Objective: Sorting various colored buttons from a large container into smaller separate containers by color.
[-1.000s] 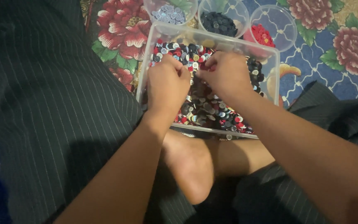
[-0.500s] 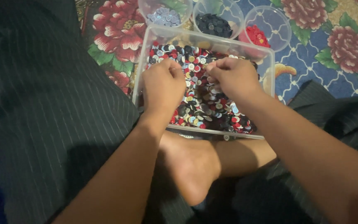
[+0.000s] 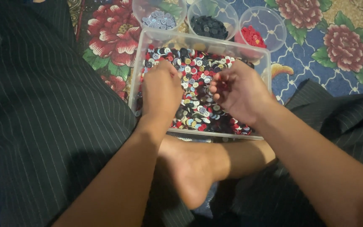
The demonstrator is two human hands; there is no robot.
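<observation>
On the far left lies a leg in black trousers with thin white stripes (image 3: 43, 117). Next to it stands a clear rectangular plastic box (image 3: 265, 63), full of mixed small buttons (image 3: 198, 92) in red, black, white and beige colours. The box rests on a floral carpet with big red flowers (image 3: 106, 38).

The left hand (image 3: 161, 90) is inside the box, on the left part of the button heap. It is turned palm down and its fingers press into the buttons; they are hidden under the hand, so I cannot tell if they pinch anything.

The right hand (image 3: 238, 92) is over the right part of the heap, a little lifted. Its fingers (image 3: 219, 84) are bent and drawn together at the tips, and it is too blurred to tell if a button is between them.

Behind the box stand three round clear plastic cups: one with pale blue-grey buttons (image 3: 159, 19), one with black buttons (image 3: 210, 26), one with red buttons (image 3: 253, 37). Below the box lies a bare foot (image 3: 190, 168).
</observation>
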